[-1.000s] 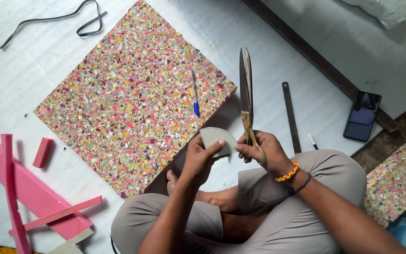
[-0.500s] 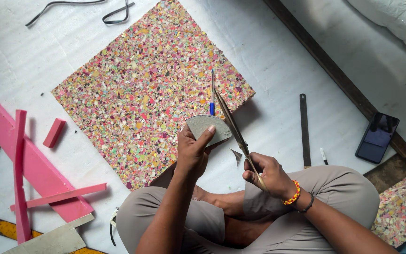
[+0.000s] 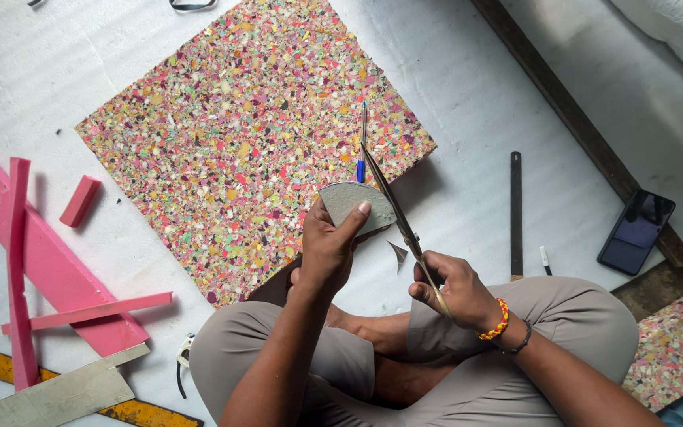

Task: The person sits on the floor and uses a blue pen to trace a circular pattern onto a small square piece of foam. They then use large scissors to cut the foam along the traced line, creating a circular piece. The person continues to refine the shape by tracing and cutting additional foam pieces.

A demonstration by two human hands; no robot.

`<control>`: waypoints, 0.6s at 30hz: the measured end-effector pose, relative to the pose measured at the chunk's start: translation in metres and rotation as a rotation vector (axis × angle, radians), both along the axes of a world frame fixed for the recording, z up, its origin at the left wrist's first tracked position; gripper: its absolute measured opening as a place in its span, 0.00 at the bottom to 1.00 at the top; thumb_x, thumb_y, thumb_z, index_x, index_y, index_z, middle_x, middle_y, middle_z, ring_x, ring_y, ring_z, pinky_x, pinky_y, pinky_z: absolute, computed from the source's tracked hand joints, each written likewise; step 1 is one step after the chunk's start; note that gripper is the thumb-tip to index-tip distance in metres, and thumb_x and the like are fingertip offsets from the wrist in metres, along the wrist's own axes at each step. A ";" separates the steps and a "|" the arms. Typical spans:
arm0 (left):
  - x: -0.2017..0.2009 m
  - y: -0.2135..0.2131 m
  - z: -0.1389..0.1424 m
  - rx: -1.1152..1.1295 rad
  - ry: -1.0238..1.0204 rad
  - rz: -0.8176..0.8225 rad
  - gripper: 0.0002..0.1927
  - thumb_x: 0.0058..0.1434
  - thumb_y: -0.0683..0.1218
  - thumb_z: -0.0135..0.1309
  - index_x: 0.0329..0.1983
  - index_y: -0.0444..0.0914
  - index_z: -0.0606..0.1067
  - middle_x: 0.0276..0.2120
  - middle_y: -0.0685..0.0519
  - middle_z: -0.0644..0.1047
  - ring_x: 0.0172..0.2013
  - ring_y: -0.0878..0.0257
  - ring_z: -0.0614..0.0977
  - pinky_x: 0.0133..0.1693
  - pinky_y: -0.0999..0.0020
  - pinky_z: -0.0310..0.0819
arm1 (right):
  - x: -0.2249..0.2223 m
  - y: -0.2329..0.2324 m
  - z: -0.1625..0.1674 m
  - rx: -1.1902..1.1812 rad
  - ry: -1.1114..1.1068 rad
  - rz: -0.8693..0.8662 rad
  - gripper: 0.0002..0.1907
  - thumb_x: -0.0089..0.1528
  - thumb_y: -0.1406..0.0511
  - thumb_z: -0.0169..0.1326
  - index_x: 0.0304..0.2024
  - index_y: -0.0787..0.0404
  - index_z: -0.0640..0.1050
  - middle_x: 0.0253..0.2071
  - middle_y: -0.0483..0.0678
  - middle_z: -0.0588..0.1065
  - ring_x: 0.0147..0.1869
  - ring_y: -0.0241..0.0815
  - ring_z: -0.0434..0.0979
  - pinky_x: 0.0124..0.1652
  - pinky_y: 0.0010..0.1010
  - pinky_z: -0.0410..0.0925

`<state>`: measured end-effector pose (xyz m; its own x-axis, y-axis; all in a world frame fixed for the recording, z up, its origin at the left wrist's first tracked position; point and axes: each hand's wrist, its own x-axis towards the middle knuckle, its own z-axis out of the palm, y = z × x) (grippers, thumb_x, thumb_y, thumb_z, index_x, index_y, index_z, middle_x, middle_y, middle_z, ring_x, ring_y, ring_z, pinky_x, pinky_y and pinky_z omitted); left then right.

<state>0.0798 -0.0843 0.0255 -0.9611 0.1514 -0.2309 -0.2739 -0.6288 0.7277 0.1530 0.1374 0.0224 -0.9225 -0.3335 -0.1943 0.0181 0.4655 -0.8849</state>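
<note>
- The left hand (image 3: 327, 251) grips a grey rounded piece (image 3: 353, 203) of stiff sheet, thumb pressed on its top face and fingers beneath, holding it up just above the near edge of the multicoloured speckled foam sheet (image 3: 239, 134).
- The right hand (image 3: 450, 289) is closed round the handles of long scissors (image 3: 398, 213), whose blades run along the right edge of the grey piece.
- A small grey triangular offcut (image 3: 398, 254) shows just below the blades, between the two hands.
- A blue pen (image 3: 362, 146) lies on the foam sheet just beyond the scissor tips.
- A dark metal ruler (image 3: 515, 213) lies on the white floor to the right, a white marker (image 3: 545, 259) beside it and a smartphone (image 3: 636, 232) further right.
- Pink foam strips (image 3: 25, 253) lie to the left, with a small pink block (image 3: 81, 201) near them.
</note>
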 end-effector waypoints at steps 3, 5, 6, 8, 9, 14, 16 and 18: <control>0.000 0.000 0.000 0.000 -0.005 0.004 0.10 0.67 0.39 0.58 0.49 0.32 0.72 0.40 0.47 0.81 0.39 0.64 0.83 0.43 0.68 0.80 | 0.000 0.000 0.000 0.014 0.008 0.006 0.29 0.59 0.42 0.57 0.31 0.62 0.73 0.22 0.45 0.70 0.27 0.34 0.70 0.29 0.29 0.67; 0.001 -0.001 0.001 0.011 0.002 0.008 0.10 0.67 0.39 0.57 0.50 0.32 0.72 0.41 0.48 0.81 0.40 0.65 0.83 0.44 0.68 0.80 | 0.000 0.000 -0.001 0.036 0.019 0.013 0.29 0.59 0.42 0.57 0.31 0.63 0.73 0.22 0.45 0.69 0.26 0.35 0.69 0.29 0.29 0.67; 0.002 -0.001 0.002 0.016 0.005 0.011 0.10 0.67 0.39 0.57 0.50 0.32 0.72 0.41 0.48 0.81 0.40 0.66 0.83 0.45 0.68 0.80 | 0.000 0.000 -0.001 0.043 0.025 0.016 0.29 0.59 0.42 0.57 0.30 0.63 0.73 0.22 0.45 0.69 0.26 0.36 0.69 0.29 0.29 0.67; 0.002 -0.001 0.002 0.010 -0.009 0.012 0.10 0.67 0.38 0.56 0.50 0.32 0.72 0.40 0.48 0.81 0.39 0.65 0.83 0.43 0.68 0.80 | -0.001 0.000 -0.001 0.057 0.036 0.022 0.29 0.59 0.42 0.57 0.30 0.62 0.73 0.22 0.45 0.70 0.26 0.36 0.70 0.29 0.29 0.67; 0.002 -0.001 0.003 0.007 -0.015 0.011 0.10 0.67 0.38 0.56 0.50 0.32 0.72 0.40 0.48 0.81 0.39 0.65 0.83 0.43 0.67 0.81 | -0.001 -0.001 -0.001 0.062 0.041 0.023 0.29 0.59 0.42 0.57 0.29 0.62 0.73 0.22 0.45 0.70 0.26 0.36 0.71 0.29 0.29 0.67; 0.002 -0.001 0.005 0.009 -0.023 0.007 0.09 0.67 0.38 0.55 0.49 0.32 0.73 0.40 0.47 0.81 0.40 0.63 0.84 0.44 0.64 0.83 | -0.001 0.000 -0.003 0.072 0.131 0.029 0.29 0.61 0.43 0.56 0.29 0.62 0.73 0.22 0.45 0.71 0.26 0.35 0.73 0.29 0.29 0.68; 0.002 -0.002 0.004 0.008 -0.027 0.006 0.09 0.67 0.38 0.55 0.49 0.31 0.73 0.40 0.47 0.81 0.40 0.63 0.84 0.44 0.63 0.83 | 0.000 0.000 -0.006 0.110 0.090 0.012 0.28 0.60 0.43 0.57 0.27 0.62 0.73 0.19 0.44 0.70 0.23 0.35 0.71 0.26 0.29 0.66; 0.003 -0.002 0.002 0.002 -0.031 0.002 0.09 0.67 0.38 0.55 0.49 0.31 0.73 0.40 0.46 0.81 0.40 0.63 0.85 0.45 0.62 0.84 | 0.000 0.001 -0.009 0.163 0.070 0.002 0.28 0.59 0.44 0.58 0.25 0.62 0.74 0.16 0.45 0.68 0.20 0.36 0.68 0.24 0.30 0.64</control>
